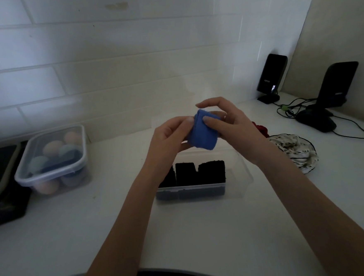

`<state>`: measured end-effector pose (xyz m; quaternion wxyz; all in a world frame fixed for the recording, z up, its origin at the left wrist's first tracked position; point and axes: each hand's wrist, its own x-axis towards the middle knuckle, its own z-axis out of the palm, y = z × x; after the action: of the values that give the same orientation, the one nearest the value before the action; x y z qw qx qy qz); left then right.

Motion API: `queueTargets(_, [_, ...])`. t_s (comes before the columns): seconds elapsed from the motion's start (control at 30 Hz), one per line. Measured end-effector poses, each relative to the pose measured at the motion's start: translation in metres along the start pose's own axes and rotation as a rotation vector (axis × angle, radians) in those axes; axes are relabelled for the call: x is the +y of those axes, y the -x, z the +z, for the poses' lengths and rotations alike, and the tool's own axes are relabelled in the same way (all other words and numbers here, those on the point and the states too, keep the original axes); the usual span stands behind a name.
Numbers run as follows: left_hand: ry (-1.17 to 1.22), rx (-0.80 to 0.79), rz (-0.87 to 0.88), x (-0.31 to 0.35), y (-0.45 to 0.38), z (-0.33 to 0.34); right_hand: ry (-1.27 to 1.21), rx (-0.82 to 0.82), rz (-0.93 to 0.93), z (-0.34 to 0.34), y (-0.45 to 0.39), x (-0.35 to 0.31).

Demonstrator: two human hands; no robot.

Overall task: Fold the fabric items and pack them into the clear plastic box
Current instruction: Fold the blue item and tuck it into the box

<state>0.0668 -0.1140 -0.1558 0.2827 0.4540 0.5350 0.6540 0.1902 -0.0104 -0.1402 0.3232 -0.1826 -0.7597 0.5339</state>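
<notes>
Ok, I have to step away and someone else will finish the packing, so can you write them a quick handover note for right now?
Left hand and right hand: both share a grip on a folded blue cloth, held in the air above the clear box.
In the box: black folded cloths stand side by side on the left; the right end looks free.
Done: black cloths packed, blue one nearly folded.
Left: put the blue cloth in the box, then fold and pack the white patterned cloth and the red cloth lying on the counter to the right.
</notes>
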Motion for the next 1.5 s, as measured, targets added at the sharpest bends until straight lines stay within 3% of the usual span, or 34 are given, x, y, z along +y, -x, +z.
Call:
queueTargets(0.1, [-0.150, 0.034, 0.022, -0.003, -0.001, 0.001, 0.020, 0.005, -0.040, 0.000, 0.002, -0.003])
queueTargets(0.33, [-0.137, 0.102, 0.035, -0.001, 0.002, 0.002, -0.024, 0.085, -0.035, 0.002, 0.002, -0.002])
queueTargets(0.47, [-0.403, 0.100, 0.220, 0.002, 0.008, 0.005, -0.058, 0.201, -0.061, -0.006, 0.002, -0.004])
queueTargets(0.53, [-0.539, -0.002, 0.279, 0.006, 0.011, 0.003, -0.160, 0.232, -0.026, -0.016, 0.003, -0.008])
queueTargets(0.67, [-0.692, -0.348, 0.193, 0.007, 0.013, -0.002, -0.215, 0.255, 0.010, -0.033, 0.006, -0.010])
queueTargets(0.8, [-0.824, -0.465, 0.166, -0.001, 0.010, 0.002, -0.168, 0.140, 0.070, -0.049, 0.009, -0.012])
queueTargets(0.93, [-0.974, -0.456, 0.189, -0.005, 0.003, 0.008, 0.148, -0.127, 0.158, -0.055, 0.017, -0.016])
queueTargets(1.07, [-1.151, -0.495, 0.173, -0.013, 0.000, 0.014, 0.458, -0.277, 0.241, -0.043, 0.020, -0.012])
queueTargets(1.5, [-1.225, -0.489, 0.102, -0.013, 0.003, 0.012, 1.291, -0.091, 0.040, -0.006, 0.047, 0.010])
